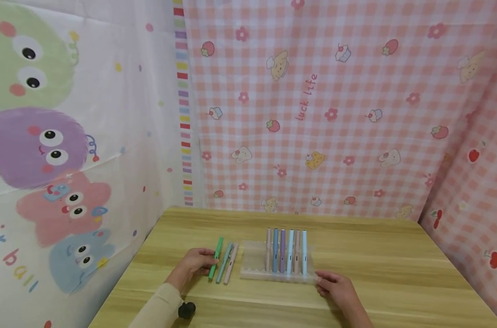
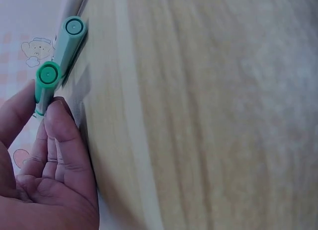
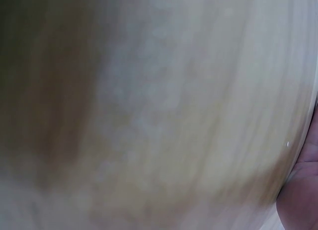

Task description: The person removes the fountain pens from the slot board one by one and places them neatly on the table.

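Note:
My left hand (image 1: 198, 262) pinches a bright green pen (image 1: 218, 249) between thumb and fingers, at the left of the pen group. Beside it a teal pen (image 1: 224, 264) and a pale pink pen (image 1: 231, 264) lie slanted on the table. In the left wrist view the round end of the green pen (image 2: 48, 74) faces the camera, in front of the teal pen (image 2: 73, 36). A clear plastic pen rack (image 1: 252, 259) holds several pens in a row, among them a purple pen (image 1: 282, 250). My right hand (image 1: 334, 284) grips the rack's front right corner.
The wood-grain table (image 1: 375, 255) runs back to a pink checked cloth (image 1: 355, 136). A white cloth with cartoon figures (image 1: 125, 114) hangs at the left. A small black round object (image 1: 187, 310) sits by the left sleeve. The right wrist view shows mostly blurred tabletop.

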Available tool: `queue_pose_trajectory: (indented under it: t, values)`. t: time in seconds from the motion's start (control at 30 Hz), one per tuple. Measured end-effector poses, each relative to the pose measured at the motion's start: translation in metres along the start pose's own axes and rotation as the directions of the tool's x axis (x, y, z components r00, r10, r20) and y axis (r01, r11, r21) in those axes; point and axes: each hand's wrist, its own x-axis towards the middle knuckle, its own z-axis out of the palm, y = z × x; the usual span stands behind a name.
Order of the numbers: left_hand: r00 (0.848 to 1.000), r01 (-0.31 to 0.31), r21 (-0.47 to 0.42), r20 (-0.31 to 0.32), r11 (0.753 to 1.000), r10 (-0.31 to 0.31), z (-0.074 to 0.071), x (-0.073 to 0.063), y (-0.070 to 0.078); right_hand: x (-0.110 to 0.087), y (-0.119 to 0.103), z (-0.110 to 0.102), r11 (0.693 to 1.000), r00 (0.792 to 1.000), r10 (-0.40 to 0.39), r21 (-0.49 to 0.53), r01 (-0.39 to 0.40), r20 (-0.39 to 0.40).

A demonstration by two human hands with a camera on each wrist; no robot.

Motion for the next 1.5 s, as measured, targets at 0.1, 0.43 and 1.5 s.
queue_pose_trajectory:
  t: [0.1,0.43,1.5]
  values:
    - [1.0,0.0,0.021,-0.006,1.0,0.0,0.001,0.0,0.002,0.0,0.0,0.0,1.0,1.0,0.0,0.004,0.0,0.001]
    - [1.0,0.005,0.08,-0.007,0.997,-0.004,0.003,-0.001,0.005,0.0,0.001,0.0,1.0,1.0,-0.001,0.003,0.001,0.001]
    - [0.995,-0.095,0.02,-0.023,0.995,0.095,0.011,0.003,0.019,0.001,0.001,0.0,0.999,1.0,-0.025,0.023,0.025,-0.004]
